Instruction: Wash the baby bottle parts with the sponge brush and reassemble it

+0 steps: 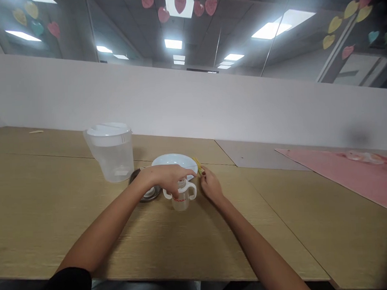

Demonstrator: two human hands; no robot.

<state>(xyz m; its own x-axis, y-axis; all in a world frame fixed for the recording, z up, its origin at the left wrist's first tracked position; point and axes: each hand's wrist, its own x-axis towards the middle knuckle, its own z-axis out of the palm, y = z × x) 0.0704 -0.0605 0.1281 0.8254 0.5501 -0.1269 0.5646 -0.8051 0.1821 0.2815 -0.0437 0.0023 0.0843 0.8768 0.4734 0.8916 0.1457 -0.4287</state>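
A small clear baby bottle [180, 204] with two white side handles and red print stands upright on the table. My left hand [167, 176] is at its top from the left, thumb down the front and a finger stretched across past the neck; part of the grip is hidden. Just right of the bottle, my right hand [211, 185] has its fingers closed on a thin yellow object [197, 164], whose kind I cannot make out. That object lies against the right rim of a white plate [171, 158] behind the bottle. A dark metal-rimmed dish [146, 200] sits partly under my left wrist.
A translucent lidded pitcher [115, 159] stands behind and left of the dish. At the right lie a grey mat [258, 157] and a pink sheet [352, 176] with clear plastic on it. A white wall [191, 102] below windows bounds the wooden table's [70, 201] far side.
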